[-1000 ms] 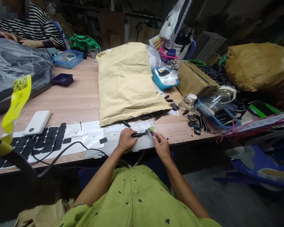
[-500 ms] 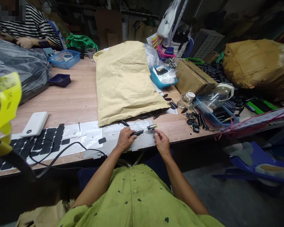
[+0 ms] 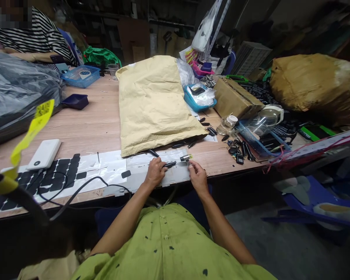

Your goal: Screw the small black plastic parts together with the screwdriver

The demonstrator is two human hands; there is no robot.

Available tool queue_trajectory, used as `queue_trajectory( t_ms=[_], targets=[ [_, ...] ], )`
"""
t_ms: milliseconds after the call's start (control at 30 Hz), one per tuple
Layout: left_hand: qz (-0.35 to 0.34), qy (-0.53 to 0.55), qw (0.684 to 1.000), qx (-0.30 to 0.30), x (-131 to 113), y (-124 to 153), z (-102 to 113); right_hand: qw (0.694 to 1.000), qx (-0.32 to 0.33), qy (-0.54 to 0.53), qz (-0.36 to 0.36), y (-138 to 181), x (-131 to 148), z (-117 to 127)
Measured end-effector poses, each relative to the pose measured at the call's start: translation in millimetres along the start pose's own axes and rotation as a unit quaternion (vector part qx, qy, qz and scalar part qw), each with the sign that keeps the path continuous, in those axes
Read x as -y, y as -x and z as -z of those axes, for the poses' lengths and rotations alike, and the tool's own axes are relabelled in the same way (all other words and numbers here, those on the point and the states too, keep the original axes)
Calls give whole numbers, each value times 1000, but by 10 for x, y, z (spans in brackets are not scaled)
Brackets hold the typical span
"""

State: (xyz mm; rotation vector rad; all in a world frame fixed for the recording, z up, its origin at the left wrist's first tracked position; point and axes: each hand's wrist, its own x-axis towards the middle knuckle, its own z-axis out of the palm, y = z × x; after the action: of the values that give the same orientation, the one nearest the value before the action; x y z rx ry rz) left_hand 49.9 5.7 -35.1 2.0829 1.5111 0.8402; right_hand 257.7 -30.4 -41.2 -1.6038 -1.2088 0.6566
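Note:
My left hand (image 3: 154,172) rests at the front edge of the wooden table (image 3: 87,124), its fingers closed round a slim black pen-shaped part (image 3: 169,164). My right hand (image 3: 197,175) is just right of it, pinching a small piece with a metal ring and a yellow-green tip (image 3: 186,157). The two pieces lie in line, a short gap apart, over a white sheet (image 3: 151,171). More black parts (image 3: 181,145) lie loose beyond them.
A big tan paper sack (image 3: 154,101) lies behind my hands. Left: a white power bank (image 3: 44,154), black cells on a sheet (image 3: 55,175), a black cable (image 3: 84,186). Right: a cardboard box (image 3: 233,99), blue trays, a jar (image 3: 228,124). A person in stripes (image 3: 32,37) sits far left.
A second ago the tipped piece touched the black part; half a second ago it had been pulled off to the right. Since then both hands have stayed almost still.

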Motion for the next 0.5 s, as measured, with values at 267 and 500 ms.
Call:
queue_trajectory(
  t_ms=[267, 500],
  targets=[
    [-3, 9, 999, -33, 20, 39, -16, 1000, -2, -12, -9, -6, 12, -6],
    [-2, 7, 1000, -26, 35, 37, 5, 1000, -7, -25, -17, -4, 34, -21]
  ],
)
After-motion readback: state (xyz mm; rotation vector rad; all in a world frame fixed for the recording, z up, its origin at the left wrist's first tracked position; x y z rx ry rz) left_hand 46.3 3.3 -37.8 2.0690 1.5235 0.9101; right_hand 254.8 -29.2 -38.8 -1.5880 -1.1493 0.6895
